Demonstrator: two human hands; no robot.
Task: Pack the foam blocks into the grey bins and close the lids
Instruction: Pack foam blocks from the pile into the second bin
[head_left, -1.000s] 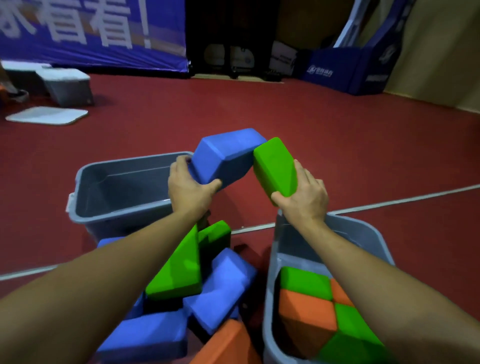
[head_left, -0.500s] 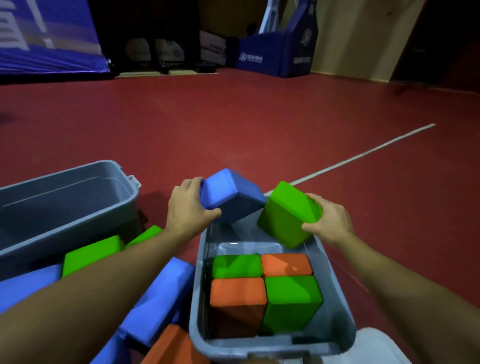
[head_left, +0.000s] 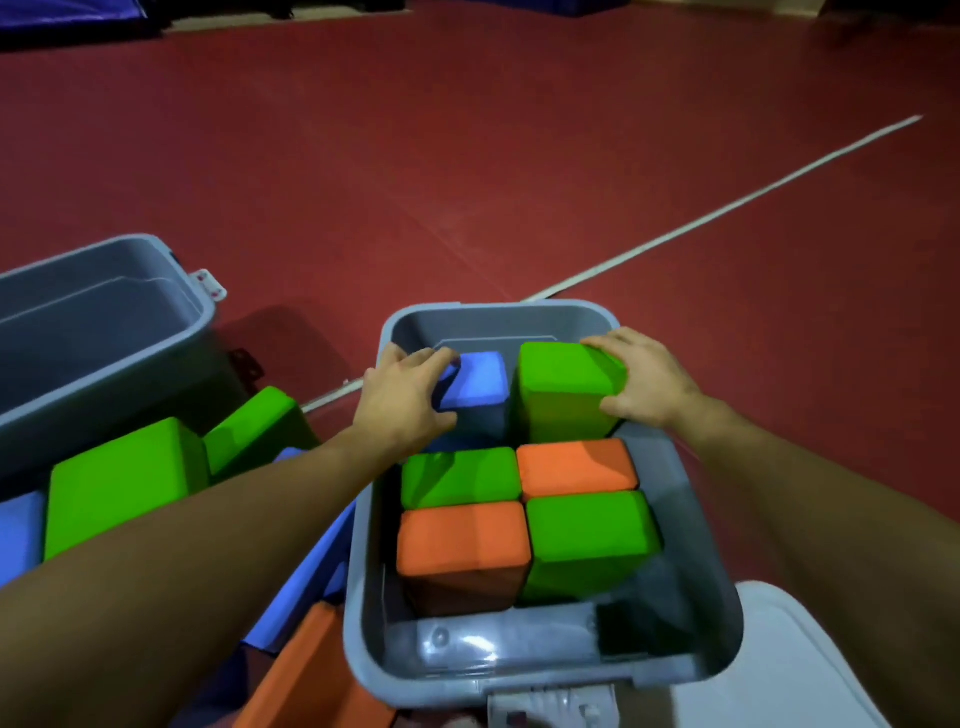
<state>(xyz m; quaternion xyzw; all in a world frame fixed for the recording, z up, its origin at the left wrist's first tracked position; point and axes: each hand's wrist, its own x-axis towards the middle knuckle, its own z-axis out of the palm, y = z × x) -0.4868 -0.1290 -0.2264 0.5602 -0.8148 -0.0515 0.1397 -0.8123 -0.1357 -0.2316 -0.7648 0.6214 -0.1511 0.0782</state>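
- Blue block (head_left: 475, 382) in near grey bin (head_left: 675, 470), far row at the bin's 11 o'clock, sitting low and roughly level; looks nearly seated, soft matte foam.
- Left hand (head_left: 402, 402) on its left side, fingers curled loosely over top edge, thumb at near edge; light hold, not a tight squeeze.
- Green block (head_left: 566, 397) beside it at 1 o'clock, riding higher than blue and tilted; risk: it wedges against far wall or blue block and stays proud, so lid won't shut.
- Right hand (head_left: 641, 382) wrapped on its right side, fingers spread over top corner, thumb on the near face; holding it.
- Risk: pushing down hard could compress foam and shove the four packed blocks (head_left: 524, 519) at 6 o'clock out of line.
- White lid (head_left: 789, 660) at 5 o'clock outside bin, not on yet.
- Second grey bin (head_left: 104, 332) at 9 o'clock looks empty; loose blocks (head_left: 124, 483) piled between bins, plenty left to pack.
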